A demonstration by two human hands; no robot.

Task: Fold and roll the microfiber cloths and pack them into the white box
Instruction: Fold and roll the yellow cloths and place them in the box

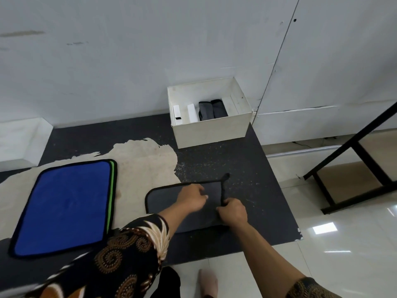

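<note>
A grey microfiber cloth with black trim lies on the dark mat in front of me. My right hand grips its right edge, which stands lifted off the mat. My left hand rests on the cloth's middle with curled fingers pressing down. A blue cloth lies flat at the left on top of a green one, of which only the right edge shows. The white box stands at the back against the wall and holds two rolled grey cloths.
White inserts stand inside the box beside the rolls. A beige worn patch covers the mat's left part. A black metal frame stands on the glossy tiled floor at the right. My foot shows near the bottom edge.
</note>
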